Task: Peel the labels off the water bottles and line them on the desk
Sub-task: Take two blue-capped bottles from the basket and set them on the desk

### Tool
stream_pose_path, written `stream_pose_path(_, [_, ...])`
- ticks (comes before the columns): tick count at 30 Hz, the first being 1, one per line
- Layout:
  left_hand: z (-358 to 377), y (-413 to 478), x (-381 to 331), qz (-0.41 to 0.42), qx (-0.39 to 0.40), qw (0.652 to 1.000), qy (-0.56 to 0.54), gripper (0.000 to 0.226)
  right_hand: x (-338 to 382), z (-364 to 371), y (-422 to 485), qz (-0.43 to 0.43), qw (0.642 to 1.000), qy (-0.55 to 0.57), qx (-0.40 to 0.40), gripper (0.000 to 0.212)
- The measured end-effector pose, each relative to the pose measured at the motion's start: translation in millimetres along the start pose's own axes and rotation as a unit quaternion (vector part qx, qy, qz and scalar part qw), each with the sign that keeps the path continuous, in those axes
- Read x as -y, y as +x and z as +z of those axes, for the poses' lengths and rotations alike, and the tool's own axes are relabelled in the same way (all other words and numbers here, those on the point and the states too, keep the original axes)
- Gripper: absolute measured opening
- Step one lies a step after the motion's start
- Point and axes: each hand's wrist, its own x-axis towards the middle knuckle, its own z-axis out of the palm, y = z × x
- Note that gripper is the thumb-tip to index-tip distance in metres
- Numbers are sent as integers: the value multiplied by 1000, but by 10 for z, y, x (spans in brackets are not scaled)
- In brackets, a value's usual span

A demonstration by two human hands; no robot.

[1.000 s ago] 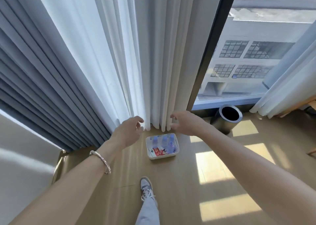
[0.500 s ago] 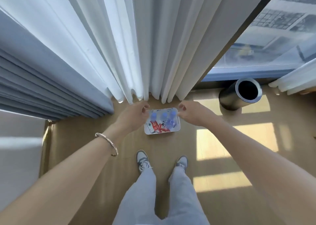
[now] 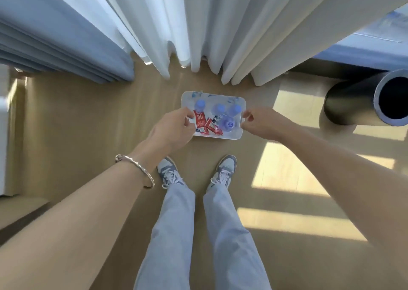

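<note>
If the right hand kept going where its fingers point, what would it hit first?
The right hand meets the white tray first: its fingers seem to pinch the right rim. Beyond it, a blue-capped bottle.

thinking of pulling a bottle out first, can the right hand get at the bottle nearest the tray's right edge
Probably yes. The right hand is at the white tray's right rim, seemingly pinching it, and that bottle sits just inside, cap uncovered. It would need to let go first.
</note>
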Motion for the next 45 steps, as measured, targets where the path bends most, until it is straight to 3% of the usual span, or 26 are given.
stream_pose_path(7, [843, 961, 545, -26, 48, 998, 14, 33, -299, 860, 1118, -2, 999, -21, 26, 38])
stream_pose_path(16, [1493, 1658, 911, -7, 88, 995, 52, 32, -670, 1466, 2010, 55, 998, -6, -27, 44])
stream_pose_path(23, [1600, 1848, 1055, 2, 102, 992, 77, 32, -603, 1732, 2334, 75, 997, -13, -21, 40])
stream_pose_path(34, [1261, 1607, 1242, -32, 108, 989, 95, 33, -226, 1505, 1947, 31, 994, -10, -106, 26])
stream_pose_path(45, [1221, 1673, 1291, -21, 108, 992, 67, 36, 285, 1682, 2212, -21, 997, -16, -67, 28])
